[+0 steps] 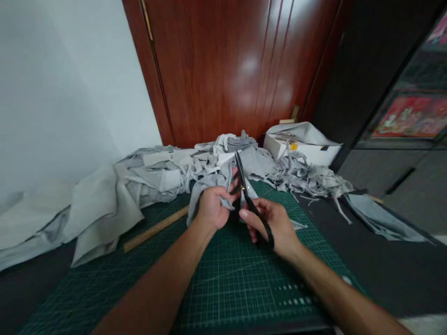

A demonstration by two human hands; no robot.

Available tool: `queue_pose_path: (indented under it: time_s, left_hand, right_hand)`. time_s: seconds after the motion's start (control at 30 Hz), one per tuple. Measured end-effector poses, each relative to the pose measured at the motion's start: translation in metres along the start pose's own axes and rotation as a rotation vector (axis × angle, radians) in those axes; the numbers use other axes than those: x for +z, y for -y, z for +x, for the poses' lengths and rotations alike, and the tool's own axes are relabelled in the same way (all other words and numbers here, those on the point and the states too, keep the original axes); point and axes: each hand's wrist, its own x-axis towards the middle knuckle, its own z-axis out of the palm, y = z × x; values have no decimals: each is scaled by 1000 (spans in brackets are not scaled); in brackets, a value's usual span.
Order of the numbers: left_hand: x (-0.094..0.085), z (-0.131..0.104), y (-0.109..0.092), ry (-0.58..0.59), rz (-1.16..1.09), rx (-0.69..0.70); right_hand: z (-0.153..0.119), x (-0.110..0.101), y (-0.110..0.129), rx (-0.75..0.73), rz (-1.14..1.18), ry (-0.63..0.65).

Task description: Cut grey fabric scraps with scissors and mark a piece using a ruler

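Observation:
Black-handled scissors (245,188) are in my right hand (272,223), blades pointing up and away from me. My left hand (216,204) grips a piece of grey cloth (202,190), which drapes over and behind its fingers. The scissor blades are right beside the left fingers, at the edge of the cloth; whether they are cutting into it I cannot tell. Below both hands lies a green cutting mat (230,279) with a grid. A wooden ruler (157,229) rests on the mat left of my left hand.
Grey and white cloth pieces (157,174) are heaped along the back and left. At the back right stands a white box (316,152), with shredded cloth strips (307,177) before it. A folded grey cloth (380,216) lies at right. A wooden door (216,70) is behind.

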Motion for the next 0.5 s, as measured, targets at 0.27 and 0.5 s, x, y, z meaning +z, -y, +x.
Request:
queue_pose_path:
  time_s: [0.27,0.5]
  left_hand:
    - [-16,17,-40,-484,-70,287]
    - [-12,20,-19,-664,448,91]
  right_hand:
    - [19,-54,43,-12,-241,166]
    - [61,-119,27,-75,-1018,-50]
